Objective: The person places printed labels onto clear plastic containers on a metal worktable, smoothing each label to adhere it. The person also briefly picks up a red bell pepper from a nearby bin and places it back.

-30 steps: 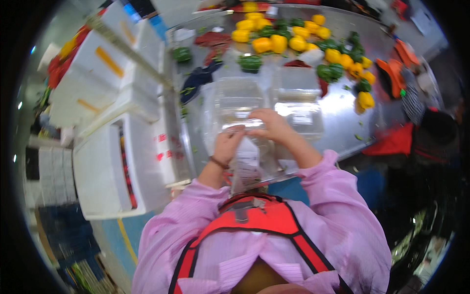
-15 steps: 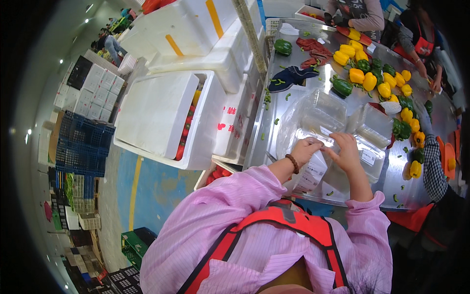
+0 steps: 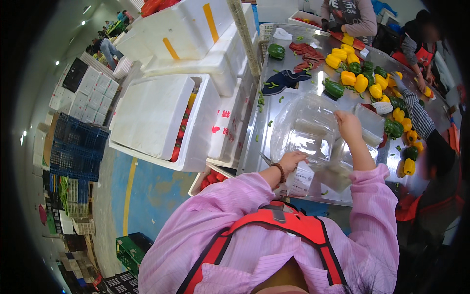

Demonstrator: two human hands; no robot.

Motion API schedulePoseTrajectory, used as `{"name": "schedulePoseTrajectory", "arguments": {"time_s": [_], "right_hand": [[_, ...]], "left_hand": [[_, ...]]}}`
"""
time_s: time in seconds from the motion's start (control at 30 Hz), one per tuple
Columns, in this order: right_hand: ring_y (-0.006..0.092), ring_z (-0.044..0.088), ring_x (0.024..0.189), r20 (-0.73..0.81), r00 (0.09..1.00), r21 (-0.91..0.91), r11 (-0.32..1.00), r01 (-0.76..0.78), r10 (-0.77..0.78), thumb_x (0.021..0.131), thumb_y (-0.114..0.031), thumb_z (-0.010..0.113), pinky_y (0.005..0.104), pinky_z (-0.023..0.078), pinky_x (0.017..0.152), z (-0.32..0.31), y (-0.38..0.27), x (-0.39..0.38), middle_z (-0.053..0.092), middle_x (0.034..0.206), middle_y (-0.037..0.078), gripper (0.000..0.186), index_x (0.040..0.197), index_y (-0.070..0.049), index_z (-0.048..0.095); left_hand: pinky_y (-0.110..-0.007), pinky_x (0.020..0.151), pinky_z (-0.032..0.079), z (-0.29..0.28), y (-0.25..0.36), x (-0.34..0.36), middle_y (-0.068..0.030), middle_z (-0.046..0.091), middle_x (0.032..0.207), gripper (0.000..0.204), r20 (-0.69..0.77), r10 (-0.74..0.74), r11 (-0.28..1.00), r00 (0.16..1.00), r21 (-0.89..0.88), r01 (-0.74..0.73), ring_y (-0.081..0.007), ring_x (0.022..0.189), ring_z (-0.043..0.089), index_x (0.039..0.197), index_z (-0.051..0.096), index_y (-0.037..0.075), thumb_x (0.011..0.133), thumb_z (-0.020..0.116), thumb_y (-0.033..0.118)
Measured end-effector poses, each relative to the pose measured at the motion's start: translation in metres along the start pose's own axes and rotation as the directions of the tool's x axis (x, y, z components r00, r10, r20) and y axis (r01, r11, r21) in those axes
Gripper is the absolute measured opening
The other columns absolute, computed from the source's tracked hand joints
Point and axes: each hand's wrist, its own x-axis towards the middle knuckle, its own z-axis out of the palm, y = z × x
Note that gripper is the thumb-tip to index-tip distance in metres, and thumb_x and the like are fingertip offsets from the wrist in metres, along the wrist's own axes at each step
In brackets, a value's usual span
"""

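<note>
My left hand, with a beaded bracelet at its wrist, is closed on a sheet of white printed labels at the table's near edge. Farther forward, my right hand has its fingers pinched at the edge of the clear plastic trays; what they hold, if anything, is too small to make out. The stacked clear plastic trays lie in thin, shiny clear film before me. More clear trays are beside them, partly behind my right arm. A pointed metal tool shows beside my left hand.
Yellow and green bell peppers lie on the metal table, with dark gloves or cloths and green scraps. A co-worker's checkered sleeve reaches in from the right. White foam boxes stand stacked at left. More people work at the far side.
My hands were together over the labels. My right hand has moved forward to the trays; my left has stayed low with the labels. The checkered sleeve has reached farther over the peppers.
</note>
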Motion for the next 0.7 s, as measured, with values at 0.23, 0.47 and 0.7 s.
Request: {"name": "schedulePoseTrajectory", "arguments": {"time_s": [0.23, 0.47, 0.7], "right_hand": [[0.0356, 0.064, 0.083, 0.169, 0.986, 0.04, 0.999, -0.014, 0.007, 0.086, -0.014, 0.055, 0.0456, 0.05, 0.07, -0.013, -0.016, 0.008, 0.067, 0.091, 0.014, 0.017, 0.095, -0.014, 0.069], [0.0349, 0.064, 0.083, 0.179, 0.984, 0.031, 0.999, 0.015, -0.02, 0.085, -0.014, 0.057, 0.0459, 0.051, 0.07, -0.003, -0.028, -0.008, 0.068, 0.089, 0.012, 0.015, 0.096, -0.013, 0.068], [0.0333, 0.064, 0.088, -0.379, 0.919, 0.151, 0.987, -0.054, 0.109, 0.089, -0.015, 0.059, 0.0416, 0.05, 0.076, -0.087, -0.012, 0.016, 0.068, 0.095, 0.013, 0.017, 0.103, -0.009, 0.067]], "left_hand": [[-0.037, 0.076, 0.054, 0.017, 0.032, -0.029, -0.0102, 0.067, 0.108, 0.033, 0.257, 0.352, 0.374, 0.9, 0.843, -0.387, -0.0277, 0.089, 0.067, 0.112, 0.064, 0.007, 0.087, 0.063, 0.028], [-0.043, 0.09, 0.051, 0.016, 0.054, 0.011, -0.0147, 0.036, 0.149, 0.047, 0.139, 0.106, -0.045, 0.985, 0.99, -0.135, -0.0351, 0.106, 0.062, 0.132, 0.05, 0.014, 0.088, 0.057, 0.028], [-0.046, 0.089, 0.05, -0.005, 0.016, 0.044, -0.0151, 0.044, 0.142, 0.033, 0.131, 0.036, -0.087, 0.991, 0.988, -0.127, -0.0372, 0.105, 0.062, 0.118, 0.059, 0.012, 0.087, 0.053, 0.022]]}}
